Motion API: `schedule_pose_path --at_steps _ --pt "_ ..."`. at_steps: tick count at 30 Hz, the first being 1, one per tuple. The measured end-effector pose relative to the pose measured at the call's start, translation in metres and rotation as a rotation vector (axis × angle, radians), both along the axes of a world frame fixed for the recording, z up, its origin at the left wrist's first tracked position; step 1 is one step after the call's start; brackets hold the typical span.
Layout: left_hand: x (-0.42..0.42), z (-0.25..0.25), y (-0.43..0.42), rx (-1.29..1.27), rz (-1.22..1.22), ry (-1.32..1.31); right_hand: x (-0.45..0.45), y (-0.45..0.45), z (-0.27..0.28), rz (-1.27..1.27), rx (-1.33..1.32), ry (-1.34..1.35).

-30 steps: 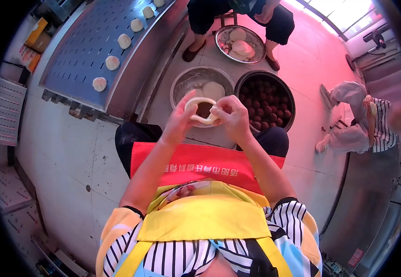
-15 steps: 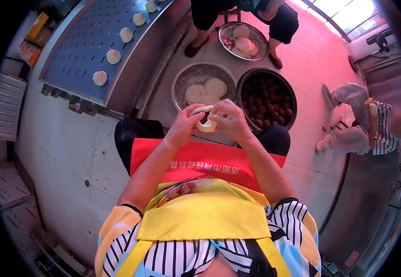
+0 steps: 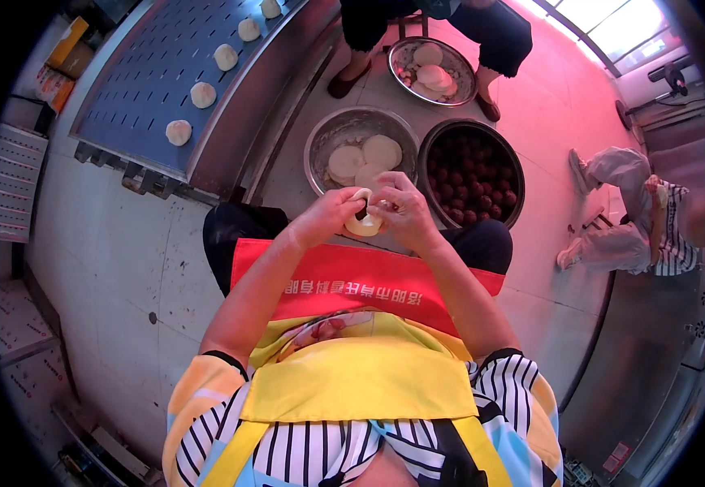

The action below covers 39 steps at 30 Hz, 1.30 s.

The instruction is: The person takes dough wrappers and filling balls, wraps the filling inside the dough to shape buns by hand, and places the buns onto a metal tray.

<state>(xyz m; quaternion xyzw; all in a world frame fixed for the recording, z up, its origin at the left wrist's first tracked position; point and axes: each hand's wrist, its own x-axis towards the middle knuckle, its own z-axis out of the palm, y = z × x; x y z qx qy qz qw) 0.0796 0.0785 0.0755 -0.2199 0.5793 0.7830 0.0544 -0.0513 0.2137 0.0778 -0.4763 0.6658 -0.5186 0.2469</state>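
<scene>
The left hand [image 3: 332, 215] and right hand [image 3: 405, 211] are close together over the lap, fingers bent, both pinching a dough piece [image 3: 362, 226] with dark stuff inside. Just past them, a metal bowl [image 3: 313, 165] has flat white rounds [image 3: 382, 152] in it. Beside it, a dark tub [image 3: 517, 174] is full of dark balls [image 3: 474, 180].
</scene>
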Motion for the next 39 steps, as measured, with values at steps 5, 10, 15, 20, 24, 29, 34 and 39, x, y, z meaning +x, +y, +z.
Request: schedule_pose_path --at_steps 5,10,15,20,24,29,34,39 --pt "-0.007 0.004 0.002 0.029 0.178 -0.100 -0.004 -0.003 -0.021 -0.098 0.038 -0.034" --pt "-0.016 -0.017 0.035 0.376 0.598 0.146 0.000 -0.012 -0.011 -0.265 0.067 -0.234" --pt "-0.012 -0.016 0.024 0.376 0.508 0.143 -0.007 -0.004 0.015 -0.095 0.095 -0.096" --pt "-0.008 -0.014 0.014 0.123 0.353 0.155 -0.008 -0.005 -0.002 -0.035 -0.087 -0.022" --pt "-0.006 -0.022 -0.001 -0.174 0.173 0.224 -0.004 -0.007 0.000 -0.052 -0.103 0.059" --pt "-0.009 -0.009 0.028 0.170 0.622 0.289 0.001 -0.012 0.007 -0.173 0.003 -0.561" --pt "-0.008 -0.032 0.034 0.159 0.707 0.351 0.005 -0.010 0.003 -0.053 0.047 -0.284" --pt "-0.012 -0.025 0.030 0.157 0.763 0.270 0.000 -0.015 0.003 0.039 -0.178 -0.002"
